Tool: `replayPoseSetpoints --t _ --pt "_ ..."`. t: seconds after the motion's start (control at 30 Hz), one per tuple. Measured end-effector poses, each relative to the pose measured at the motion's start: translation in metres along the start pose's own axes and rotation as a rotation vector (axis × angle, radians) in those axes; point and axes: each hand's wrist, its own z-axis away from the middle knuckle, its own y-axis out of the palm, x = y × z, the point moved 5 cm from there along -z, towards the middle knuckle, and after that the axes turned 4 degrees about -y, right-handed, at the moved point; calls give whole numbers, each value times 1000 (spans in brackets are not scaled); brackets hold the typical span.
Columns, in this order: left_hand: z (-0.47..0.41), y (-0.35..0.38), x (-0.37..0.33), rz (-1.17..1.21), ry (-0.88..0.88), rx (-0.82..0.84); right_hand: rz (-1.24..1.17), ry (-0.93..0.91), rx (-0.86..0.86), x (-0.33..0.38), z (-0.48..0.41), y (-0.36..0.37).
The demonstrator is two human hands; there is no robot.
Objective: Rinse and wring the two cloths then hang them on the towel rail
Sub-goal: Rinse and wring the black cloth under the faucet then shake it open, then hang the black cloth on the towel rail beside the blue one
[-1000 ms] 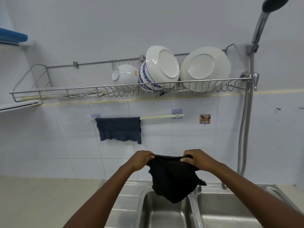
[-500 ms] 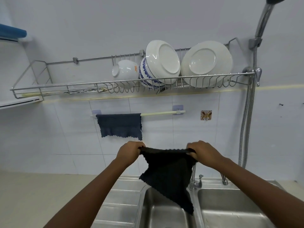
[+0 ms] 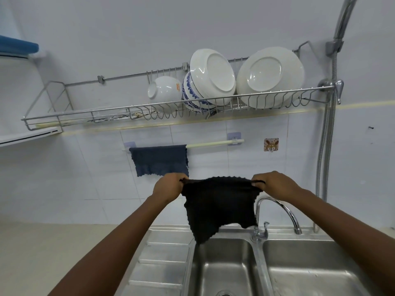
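A: Where's the black scalloped-edge cloth (image 3: pixel 218 207)?
B: Stretched level between left hand (image 3: pixel 168 187) and right hand (image 3: pixel 274 185), each pinching a top corner, its lower edge hanging down.
A: The dark blue cloth (image 3: pixel 159 160)?
B: On the cream towel rail (image 3: pixel 213 144) above the left hand

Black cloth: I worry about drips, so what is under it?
Under the black cloth lies the left basin of the sink; part of the basin's back edge is covered by the cloth.
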Motion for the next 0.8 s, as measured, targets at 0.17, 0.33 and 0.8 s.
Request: replayPoseSetpoints --t 0.17,0.33,0.8 --pt "2 2 8 28 -17 38 -11 14 22 1 6 6" --pt "6 -4 9 27 -16 -43 -14 -16 -212 11 9 -6" --pt "-2 -1 28 -79 -15 76 -42 140 -143 15 -10 6"
